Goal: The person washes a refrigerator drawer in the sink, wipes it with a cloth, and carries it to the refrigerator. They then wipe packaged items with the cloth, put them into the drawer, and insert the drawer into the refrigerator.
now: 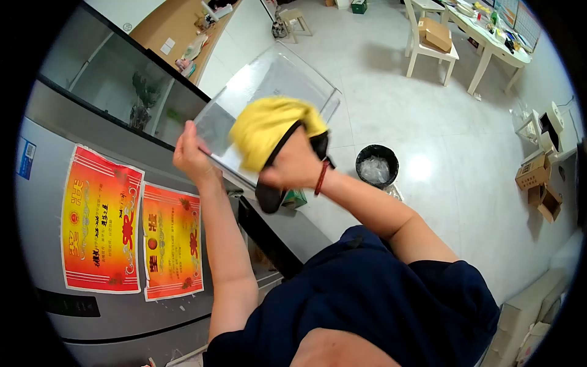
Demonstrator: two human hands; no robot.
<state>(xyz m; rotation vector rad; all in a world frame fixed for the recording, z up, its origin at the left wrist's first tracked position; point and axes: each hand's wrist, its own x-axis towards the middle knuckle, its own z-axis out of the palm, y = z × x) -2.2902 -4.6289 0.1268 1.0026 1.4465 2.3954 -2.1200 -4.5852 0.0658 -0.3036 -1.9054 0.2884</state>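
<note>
My left hand (194,154) grips the near left edge of a clear plastic drawer (278,70), held tilted in front of me. My right hand (295,164), with a red bracelet at the wrist, is closed on a yellow cloth (269,125) with black edging. The cloth is bunched over the drawer's near part and hides some of it. Hand and cloth are blurred by motion. To the left stands a grey refrigerator (43,211), with two red-and-orange certificates (103,220) stuck on its front.
A black trash bin (377,166) with a clear bag stands on the floor to the right. Farther off are a white chair (431,55) bearing a cardboard box and a cluttered white table (483,37). Open cardboard boxes (538,183) lie by the right wall.
</note>
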